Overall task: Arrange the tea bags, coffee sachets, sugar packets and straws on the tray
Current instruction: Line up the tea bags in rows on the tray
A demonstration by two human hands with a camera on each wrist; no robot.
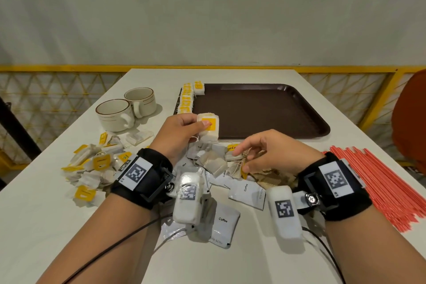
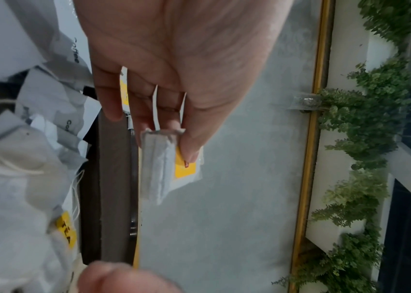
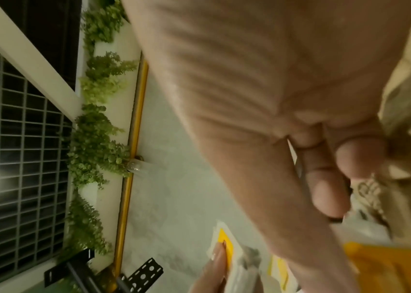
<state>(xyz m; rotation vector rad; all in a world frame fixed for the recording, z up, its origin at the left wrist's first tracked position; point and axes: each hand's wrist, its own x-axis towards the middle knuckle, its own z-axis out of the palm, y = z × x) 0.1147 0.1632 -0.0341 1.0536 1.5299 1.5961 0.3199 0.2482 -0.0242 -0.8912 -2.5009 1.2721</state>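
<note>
Left hand [image 1: 182,134] pinches a white paper tea bag w/ yellow label [image 1: 208,128], held above the near-left corner of the dark brown plastic tray [image 1: 265,110]. Right hand [image 1: 265,152] fingers curled, pinching a loose tea bag [image 1: 232,156] from the mixed pile just in front of the tray. Row of yellow-tagged tea bags [image 1: 186,99] lines the tray's left edge. Silver coffee sachets [image 1: 222,223] nearer than the tray on the white bench [image 1: 46,214]; orange-red straws [image 1: 378,184] to the tray's near right.

Tray floor mostly free
Dark brown plastic tray [image 1: 265,110]: only a row of yellow-tagged tea bags [image 1: 186,101] along its left edge. Two white ceramic cups [image 1: 125,108] left, orange straws [image 1: 378,182] right.
</note>
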